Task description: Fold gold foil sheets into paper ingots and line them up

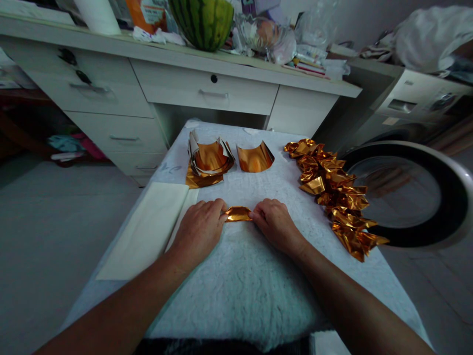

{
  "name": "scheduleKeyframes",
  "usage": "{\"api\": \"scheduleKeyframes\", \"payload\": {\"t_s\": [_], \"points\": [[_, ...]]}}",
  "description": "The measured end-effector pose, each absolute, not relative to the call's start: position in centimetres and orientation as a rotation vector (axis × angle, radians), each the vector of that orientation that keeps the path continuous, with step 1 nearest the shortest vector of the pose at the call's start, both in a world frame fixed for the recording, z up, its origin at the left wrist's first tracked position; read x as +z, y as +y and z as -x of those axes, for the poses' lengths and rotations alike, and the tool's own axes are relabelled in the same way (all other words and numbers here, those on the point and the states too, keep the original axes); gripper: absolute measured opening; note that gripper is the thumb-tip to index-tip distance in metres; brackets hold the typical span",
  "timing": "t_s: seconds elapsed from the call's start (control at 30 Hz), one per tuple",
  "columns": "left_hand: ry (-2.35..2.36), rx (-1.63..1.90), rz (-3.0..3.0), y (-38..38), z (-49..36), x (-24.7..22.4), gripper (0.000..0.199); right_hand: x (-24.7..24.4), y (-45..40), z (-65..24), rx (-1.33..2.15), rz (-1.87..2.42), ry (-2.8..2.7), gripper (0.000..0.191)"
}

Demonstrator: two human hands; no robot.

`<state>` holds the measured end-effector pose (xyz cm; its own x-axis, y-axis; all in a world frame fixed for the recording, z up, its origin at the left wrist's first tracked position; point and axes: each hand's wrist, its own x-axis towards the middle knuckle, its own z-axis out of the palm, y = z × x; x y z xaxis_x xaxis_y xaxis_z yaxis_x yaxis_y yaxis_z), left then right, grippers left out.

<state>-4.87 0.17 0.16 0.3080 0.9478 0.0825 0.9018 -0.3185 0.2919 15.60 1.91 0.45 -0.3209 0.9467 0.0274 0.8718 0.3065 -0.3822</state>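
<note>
The cloth-covered table [244,291] spans the work area. A row of crumpled gold foil pieces [334,182] runs along its right side; a stack of curled foil sheets [210,155] sits toward the far edge, left of centre. Left hand [201,224] and right hand [275,222] are both closed, fingers curled, each pinching one end of the foil strip [238,214]. An orange packet [148,15] on the counter [258,71] bears a pale label, print too small to read. The strip lies level between the hands, near the table's middle. Smallest item: faint cloth lettering [170,169], left of the stack, appearing to read "ve"
</note>
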Motion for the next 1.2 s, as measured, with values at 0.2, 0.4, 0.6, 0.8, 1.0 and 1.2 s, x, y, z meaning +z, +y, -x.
{"api": "scheduleKeyframes", "payload": {"t_s": [0.2,0.4,0.6,0.8,1.0,1.2], "points": [[1.713,0.337,-2.404,0.2,4.7,0.1,0.016,0.3,2.2,-15.6,0.407,1.703,-2.304,0.03],[1.751,0.4,-2.376,-0.1,4.8,0.3,0.013,0.1,2.2,-15.6,0.354,1.703,-2.32,0.029],[1.719,0.536,-2.261,0.2,4.6,0.1,0.008,-0.2,2.1,-15.7,0.33,1.678,-2.327,0.027],[1.551,0.667,-1.995,0.2,4.7,0.3,0.006,-0.2,2.0,-16.0,0.434,1.535,-2.226,0.012],[1.375,0.822,-1.775,0.2,4.8,1.2,0.004,0.6,2.0,-16.7,0.685,1.25,-2.155,0.005],[1.283,0.821,-1.692,0.3,4.7,1.0,0.013,0.7,1.6,-16.5,1.079,1.288,-1.902,0.015]]}}
